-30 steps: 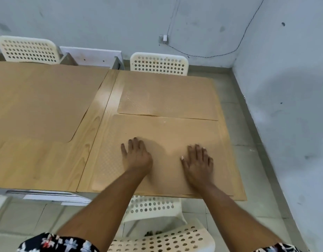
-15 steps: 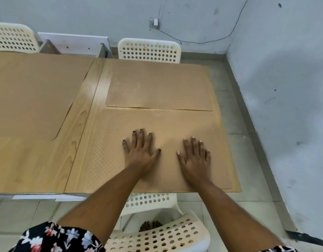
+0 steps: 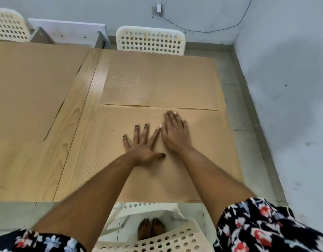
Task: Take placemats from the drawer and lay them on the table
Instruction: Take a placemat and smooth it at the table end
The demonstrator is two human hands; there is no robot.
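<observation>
We read no brand, label or writing anywhere. Near mat (image 3: 208, 160) lies flat at desk (image 3: 78, 124) right near corner, under both our hands. Left hand (image 3: 142, 144) flat on mat, fingers spread, palm down, gripping nothing. Right hand (image 3: 175, 133) flat just beside it, fingers together, slightly blurred; left index tip touches right thumb. Far mat (image 3: 160, 84) lies beyond, its near edge just past right fingertips, overlapping near mat. Third mat (image 3: 29, 88) left, well apart. Chair (image 3: 150, 40) at far side.
</observation>
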